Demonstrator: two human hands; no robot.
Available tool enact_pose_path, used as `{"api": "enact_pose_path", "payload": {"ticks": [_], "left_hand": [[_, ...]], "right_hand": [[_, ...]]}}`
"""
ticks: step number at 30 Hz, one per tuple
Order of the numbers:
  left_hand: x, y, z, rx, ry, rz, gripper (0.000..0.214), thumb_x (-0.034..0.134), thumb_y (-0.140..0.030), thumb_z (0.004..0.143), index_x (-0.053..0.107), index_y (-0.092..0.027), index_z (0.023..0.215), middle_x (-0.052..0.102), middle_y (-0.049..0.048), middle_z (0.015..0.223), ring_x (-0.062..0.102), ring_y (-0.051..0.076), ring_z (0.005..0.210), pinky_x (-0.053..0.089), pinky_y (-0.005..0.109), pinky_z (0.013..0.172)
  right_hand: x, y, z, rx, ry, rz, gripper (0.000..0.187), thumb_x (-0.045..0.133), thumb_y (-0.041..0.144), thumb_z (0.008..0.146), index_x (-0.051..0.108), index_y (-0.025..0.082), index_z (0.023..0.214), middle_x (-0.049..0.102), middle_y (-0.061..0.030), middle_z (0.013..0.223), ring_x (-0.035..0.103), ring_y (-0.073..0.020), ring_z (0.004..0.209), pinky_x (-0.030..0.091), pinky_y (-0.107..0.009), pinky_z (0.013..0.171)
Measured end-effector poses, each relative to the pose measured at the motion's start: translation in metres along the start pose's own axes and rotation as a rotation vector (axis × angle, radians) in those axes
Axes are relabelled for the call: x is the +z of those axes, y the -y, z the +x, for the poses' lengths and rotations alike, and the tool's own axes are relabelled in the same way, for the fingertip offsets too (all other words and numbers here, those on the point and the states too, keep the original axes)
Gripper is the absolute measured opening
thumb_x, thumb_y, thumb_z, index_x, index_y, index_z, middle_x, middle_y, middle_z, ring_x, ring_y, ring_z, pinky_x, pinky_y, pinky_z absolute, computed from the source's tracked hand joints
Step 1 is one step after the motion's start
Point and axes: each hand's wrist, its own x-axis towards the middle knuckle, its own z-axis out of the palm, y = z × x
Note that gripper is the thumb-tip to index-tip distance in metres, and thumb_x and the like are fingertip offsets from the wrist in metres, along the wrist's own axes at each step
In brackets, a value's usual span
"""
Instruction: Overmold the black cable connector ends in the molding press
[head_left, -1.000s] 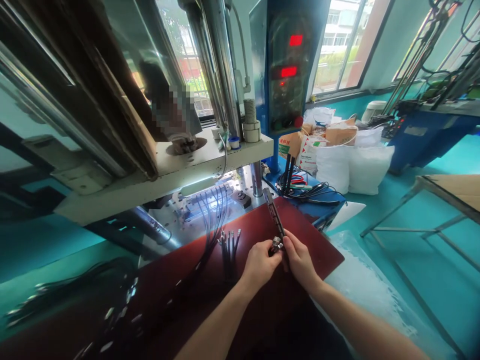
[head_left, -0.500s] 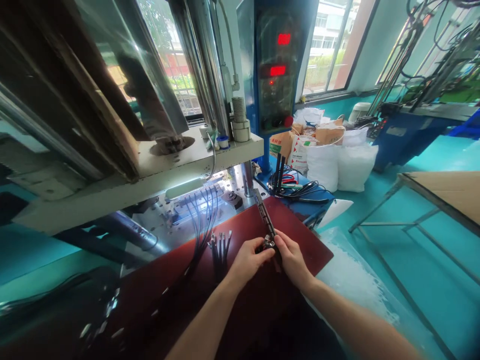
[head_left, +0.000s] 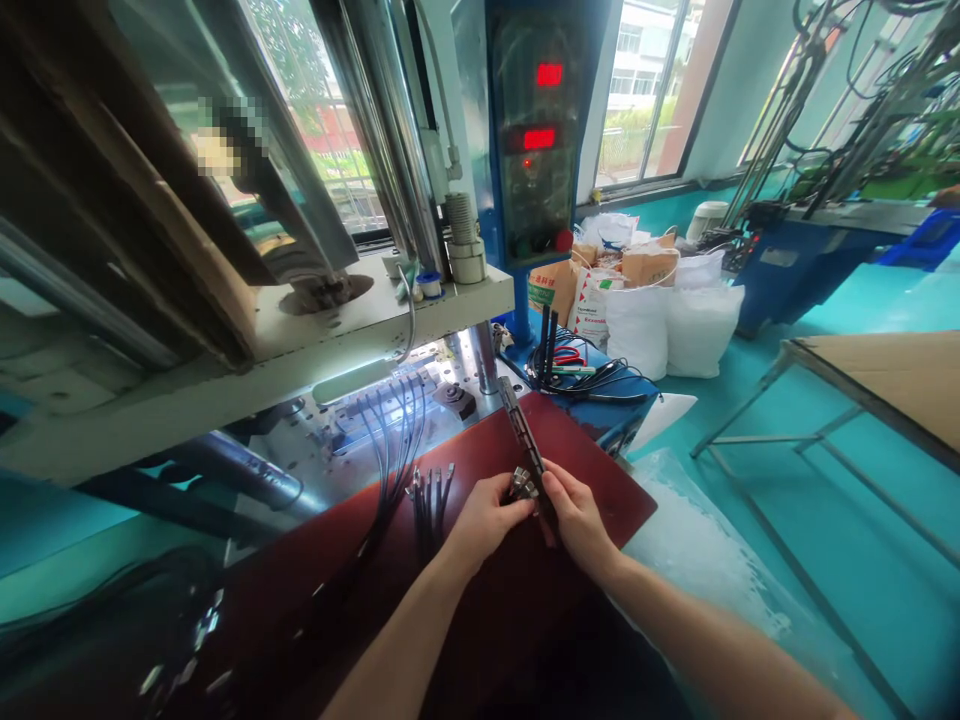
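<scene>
The left hand [head_left: 486,522] is curled around small metal fittings [head_left: 523,484], and the right hand [head_left: 577,522] grips the near end of a dark metal bar [head_left: 523,432], which points far and slightly left across the red mat [head_left: 596,455].

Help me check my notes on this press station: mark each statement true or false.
1. The right hand grips a long dark slotted bar. True.
2. The left hand rests away from the bar, touching nothing. False: its fingers are on small metal connectors beside the bar.
3. Black cables lie to the right of the right hand. False: they lie left of the left hand, on the dark red board.
4. The blue control panel shows two red digital readouts. True.
5. White sacks stand beyond the board, to the right of the panel. True.
</scene>
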Motion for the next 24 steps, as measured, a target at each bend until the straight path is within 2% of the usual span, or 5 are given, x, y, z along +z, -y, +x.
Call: {"api": "enact_pose_path", "payload": {"ticks": [7,13,17,22,24], "left_hand": [[0.002,0.01,0.007,-0.13,-0.004,-0.229,0.018,0.066,-0.026,0.05,0.059,-0.012,0.058,0.053,-0.0019,0.053,0.044,0.009,0.051,0.031,0.022,0.053],[0.002,0.007,0.007,-0.202,-0.032,-0.107,0.016,0.062,-0.027,0.05,0.052,-0.015,0.051,0.04,-0.0061,0.041,0.03,0.006,0.04,0.018,0.021,0.043],[0.003,0.006,0.004,-0.072,-0.057,-0.068,0.019,0.062,-0.03,0.056,0.051,-0.014,0.053,0.044,-0.0049,0.047,0.035,0.007,0.046,0.024,0.021,0.046],[-0.003,0.001,0.002,0.016,-0.007,0.056,0.019,0.062,-0.031,0.065,0.056,-0.013,0.064,0.048,-0.0043,0.054,0.04,0.009,0.052,0.029,0.022,0.052],[-0.008,-0.001,0.002,0.057,-0.044,0.085,0.017,0.061,-0.03,0.068,0.059,-0.013,0.071,0.052,-0.0035,0.06,0.044,0.01,0.058,0.033,0.022,0.056]], "right_hand": [[0.001,0.003,-0.001,0.035,0.001,-0.013,0.046,0.05,0.048,0.083,0.057,0.015,0.114,0.049,0.0053,0.053,0.039,-0.0065,0.032,0.03,-0.019,0.03],[0.002,-0.003,-0.002,0.006,-0.01,-0.066,0.049,0.05,0.05,0.084,0.054,0.014,0.118,0.049,0.005,0.051,0.04,-0.0069,0.033,0.03,-0.019,0.032],[0.003,-0.005,-0.001,-0.025,0.005,-0.131,0.048,0.048,0.049,0.085,0.054,0.015,0.118,0.051,0.0041,0.053,0.04,-0.0068,0.034,0.031,-0.019,0.033],[0.002,-0.001,0.0,0.017,-0.016,-0.025,0.047,0.052,0.049,0.083,0.055,0.015,0.115,0.054,0.0036,0.059,0.04,-0.0064,0.033,0.032,-0.019,0.031],[0.001,0.001,0.0,0.019,-0.04,0.0,0.046,0.051,0.048,0.084,0.056,0.015,0.115,0.052,0.0047,0.056,0.04,-0.0065,0.032,0.031,-0.019,0.03]]}}
